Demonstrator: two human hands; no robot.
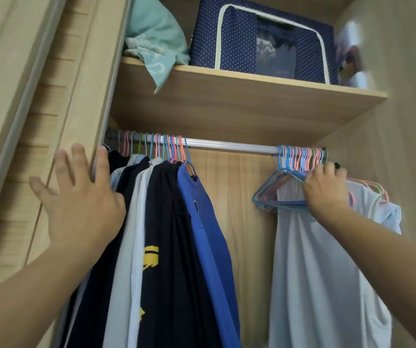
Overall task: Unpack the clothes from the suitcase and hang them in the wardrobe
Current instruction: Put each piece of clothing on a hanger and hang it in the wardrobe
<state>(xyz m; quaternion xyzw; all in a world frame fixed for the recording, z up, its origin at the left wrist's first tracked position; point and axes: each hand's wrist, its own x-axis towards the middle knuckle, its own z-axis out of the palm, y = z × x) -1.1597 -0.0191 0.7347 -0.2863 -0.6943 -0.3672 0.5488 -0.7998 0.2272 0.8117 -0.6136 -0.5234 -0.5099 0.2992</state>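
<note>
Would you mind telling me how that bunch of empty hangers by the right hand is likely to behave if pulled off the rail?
The empty hangers look thin, so probably light. Packed tightly on the rail, they may tangle. The right hand grips among them; neighbours might swing.

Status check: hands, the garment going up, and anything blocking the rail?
Left hand open, pressing hung clothes aside. Right hand gripping hangers by the white garment. Middle of rail bare.
</note>
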